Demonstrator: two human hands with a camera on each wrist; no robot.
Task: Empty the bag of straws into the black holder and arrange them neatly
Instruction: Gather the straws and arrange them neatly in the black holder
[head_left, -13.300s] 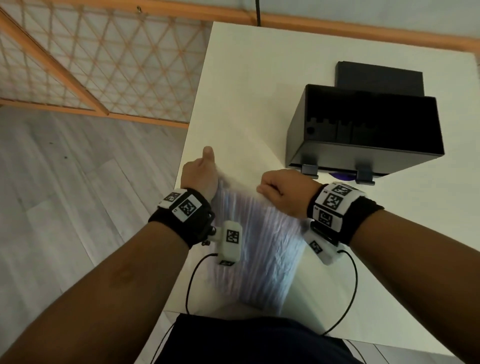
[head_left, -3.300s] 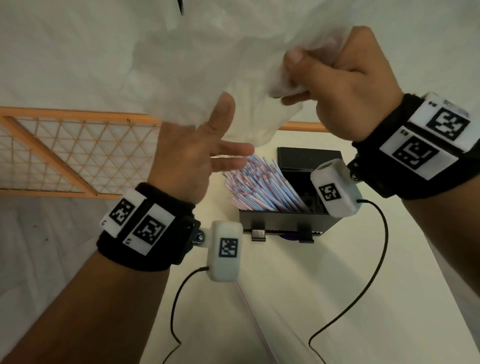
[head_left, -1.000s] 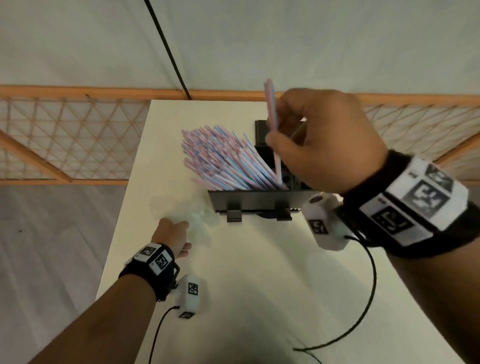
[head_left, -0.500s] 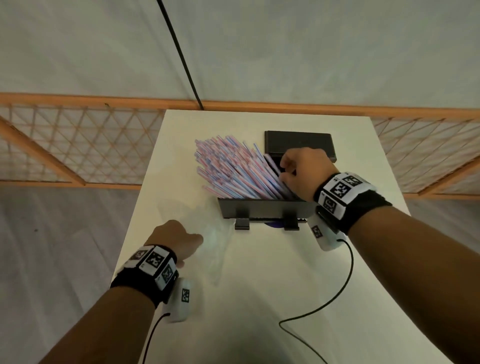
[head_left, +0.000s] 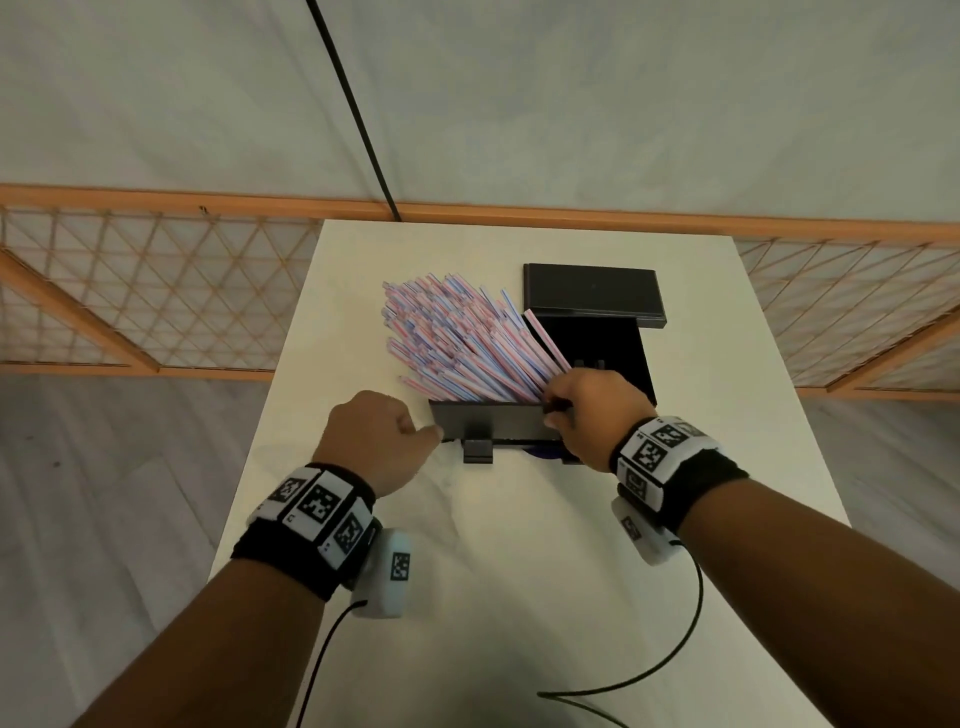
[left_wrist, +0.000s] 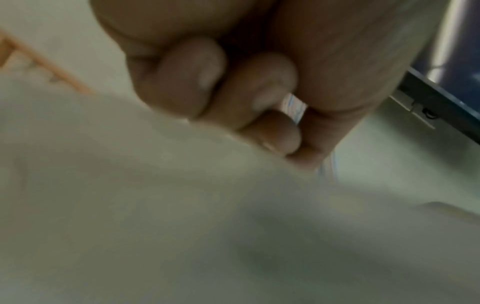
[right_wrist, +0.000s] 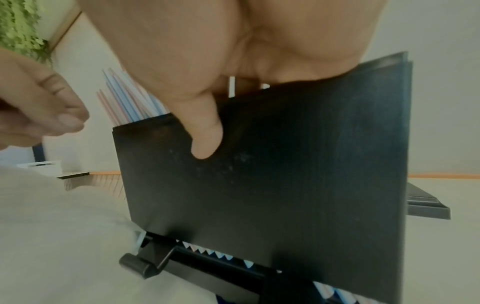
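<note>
The black holder (head_left: 493, 421) stands mid-table, with a thick bundle of pink-and-blue striped straws (head_left: 457, 343) leaning out of it, fanned to the left. My right hand (head_left: 563, 410) grips the holder's front wall (right_wrist: 285, 174) near its right end, thumb on the outside, fingers over the rim. My left hand (head_left: 379, 436) is a fist at the holder's front left corner. In the left wrist view its curled fingers (left_wrist: 233, 92) hold a striped straw (left_wrist: 293, 105). Straw tips (right_wrist: 207, 251) show in the slot under the holder. I cannot make out the bag.
A flat black lid (head_left: 592, 291) lies behind the holder. Something purple (head_left: 540, 452) peeks from under its front. My wrist cables (head_left: 675, 665) trail over the near table. The table's left edge (head_left: 260, 441) is close to my left hand. An orange lattice fence (head_left: 156, 291) runs behind.
My right hand dropped from the straw bundle to the holder's front rim. My left hand left the bag and moved up and right to the holder's corner, now closed in a fist.
</note>
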